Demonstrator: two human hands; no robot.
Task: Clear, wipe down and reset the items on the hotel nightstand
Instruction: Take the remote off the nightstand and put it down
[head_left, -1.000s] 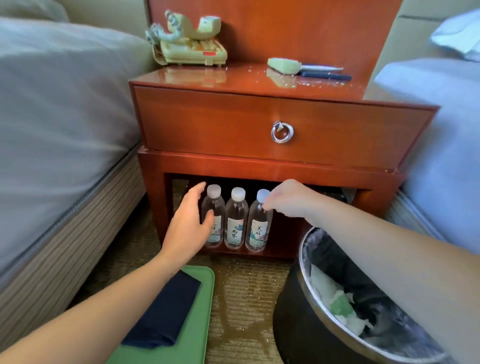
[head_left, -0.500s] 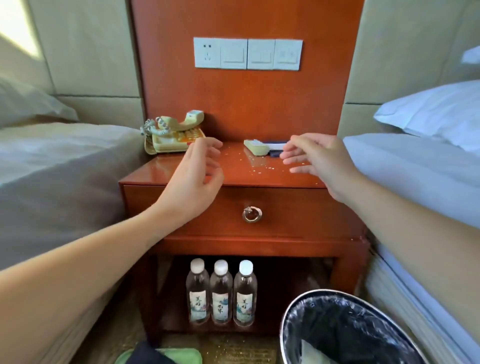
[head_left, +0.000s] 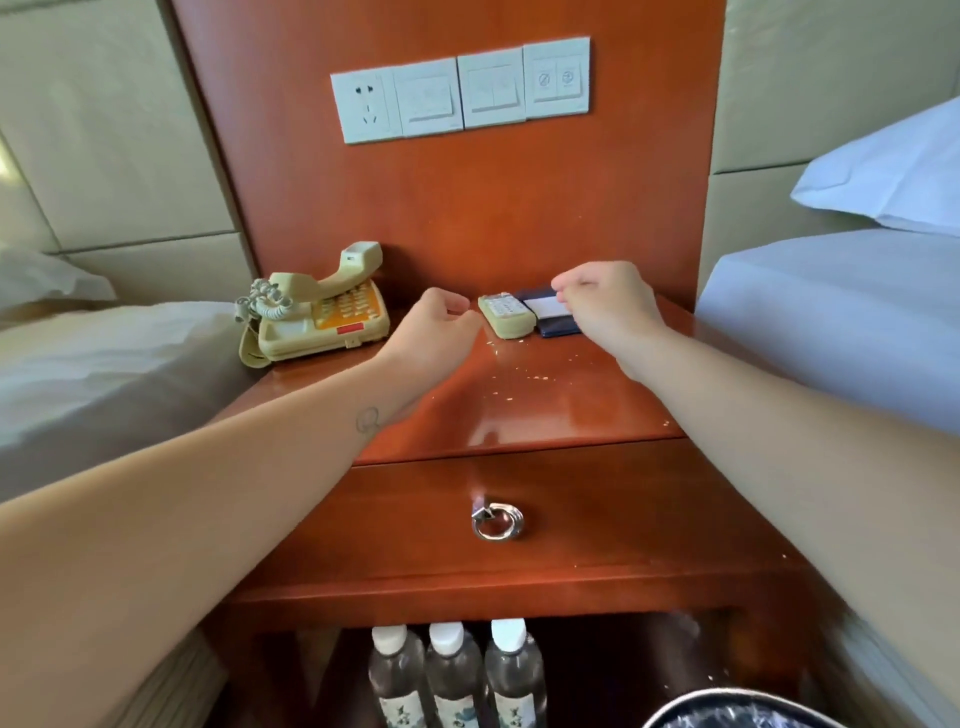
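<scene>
The red-brown nightstand (head_left: 519, 415) has pale crumbs (head_left: 524, 374) scattered over its glossy top. At its back lie a cream remote (head_left: 506, 316) and a dark blue pad with a white sheet (head_left: 550, 314). A cream telephone (head_left: 317, 312) sits at the back left. My left hand (head_left: 434, 330) hovers just left of the remote with its fingers curled, holding nothing. My right hand (head_left: 608, 306) is above the blue pad, fingers curled, fingertips at the white sheet's edge. Whether they touch the sheet I cannot tell.
Three water bottles (head_left: 449, 675) stand on the shelf under the drawer with its ring pull (head_left: 497, 521). A lined bin's rim (head_left: 727, 712) shows at the bottom right. Beds flank the nightstand on both sides; a switch panel (head_left: 460, 88) is on the headboard.
My hands rose from the bottles on the lower shelf to the nightstand top, then reached further back to the remote and pad, curling their fingers. The view moved up and closer.
</scene>
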